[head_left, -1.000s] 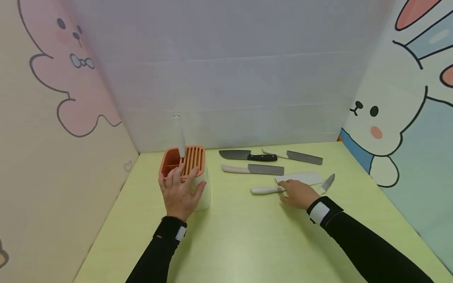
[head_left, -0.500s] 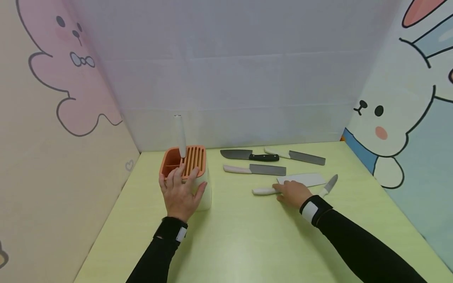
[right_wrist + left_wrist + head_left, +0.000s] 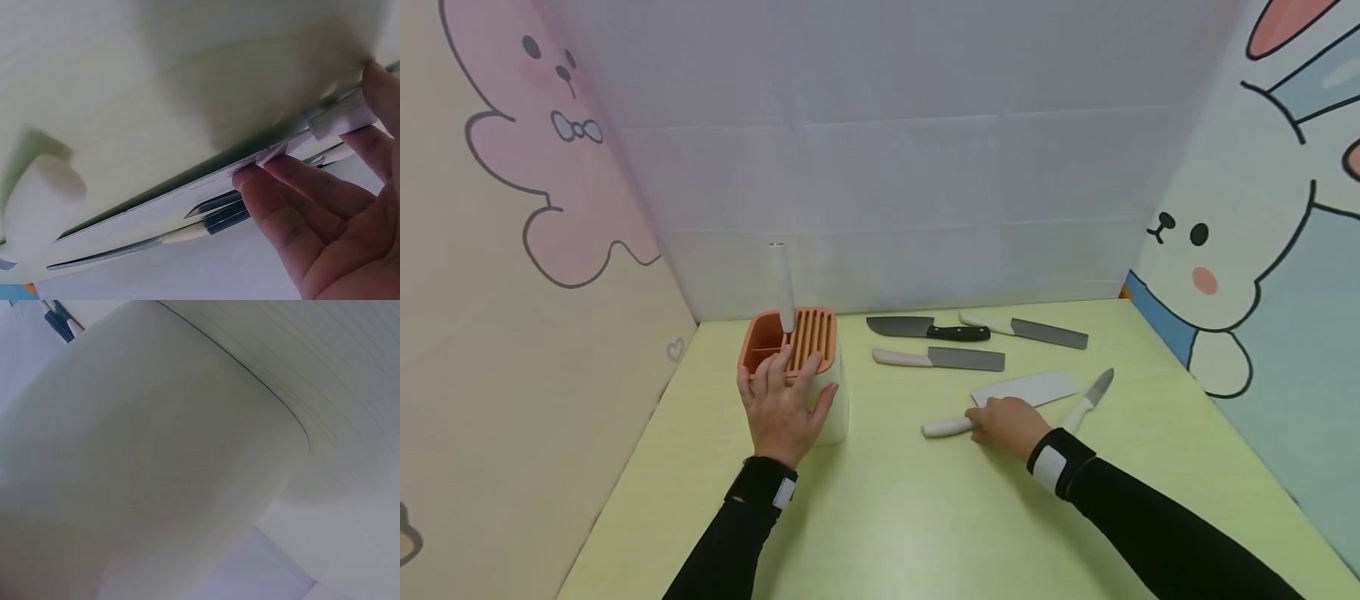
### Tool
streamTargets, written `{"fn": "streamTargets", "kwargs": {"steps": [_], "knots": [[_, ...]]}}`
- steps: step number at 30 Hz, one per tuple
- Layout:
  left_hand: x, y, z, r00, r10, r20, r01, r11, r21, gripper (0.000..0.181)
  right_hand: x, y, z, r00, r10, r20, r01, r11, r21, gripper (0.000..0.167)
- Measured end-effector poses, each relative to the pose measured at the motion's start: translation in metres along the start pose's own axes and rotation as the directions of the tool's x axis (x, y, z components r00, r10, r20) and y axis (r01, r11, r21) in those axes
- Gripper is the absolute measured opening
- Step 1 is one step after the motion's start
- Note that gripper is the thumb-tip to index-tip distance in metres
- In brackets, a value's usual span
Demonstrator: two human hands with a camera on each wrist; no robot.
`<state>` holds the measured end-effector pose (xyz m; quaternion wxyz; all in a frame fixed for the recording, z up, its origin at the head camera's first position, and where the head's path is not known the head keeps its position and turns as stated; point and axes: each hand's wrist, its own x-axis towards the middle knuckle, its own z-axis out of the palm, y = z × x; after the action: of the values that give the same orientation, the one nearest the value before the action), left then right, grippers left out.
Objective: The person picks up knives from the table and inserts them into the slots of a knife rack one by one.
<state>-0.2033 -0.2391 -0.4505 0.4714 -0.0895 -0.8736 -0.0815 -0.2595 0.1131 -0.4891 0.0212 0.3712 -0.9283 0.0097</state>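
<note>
- The pale green bench (image 3: 880,517) carries everything, with the knives spread on its right half.
- The white knife block (image 3: 832,417) stands upright at the left, its slotted orange top facing up; one pale handle (image 3: 782,287) rises from it.
- The left hand (image 3: 782,417) rests on the block's front rim, fingers spread, thumb along the side, partly covering the front ends of the slots.
- The right hand (image 3: 1013,427), well apart from the left, pinches the white cleaver (image 3: 1024,389) around the handle near the blade.
- The cleaver lies right of the block: its handle end points left toward the block, its blade slants away to the right and back. Whether it is off the bench, I cannot tell.
- Behind it lie a black-handled knife (image 3: 925,327) and two pale-handled knives (image 3: 940,358), none between cleaver handle and block.
- The small knife (image 3: 1088,403) lies just beside the right hand, its handle partly hidden, blade pointing away.
</note>
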Motion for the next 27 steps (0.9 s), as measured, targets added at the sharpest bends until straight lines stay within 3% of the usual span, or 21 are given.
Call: {"fn": "streamTargets", "kwargs": {"steps": [7,13,27], "knots": [[0.000,-0.001,0.000,1.000,0.000,0.011,0.000,1.000,0.007,0.051,-0.007,-0.032,0.000,0.997,-0.065,-0.033,0.064,0.998,-0.027,0.024],[-0.002,0.000,0.000,0.999,-0.010,0.043,0.010,1.000,0.004,0.051,-0.013,-0.051,0.004,0.984,-0.164,-0.077,0.155,0.982,-0.111,0.025],[-0.001,-0.001,0.000,0.999,-0.007,0.046,0.006,1.000,0.007,0.050,-0.012,-0.048,0.013,0.954,-0.245,-0.170,0.214,0.960,-0.183,0.018]]}}
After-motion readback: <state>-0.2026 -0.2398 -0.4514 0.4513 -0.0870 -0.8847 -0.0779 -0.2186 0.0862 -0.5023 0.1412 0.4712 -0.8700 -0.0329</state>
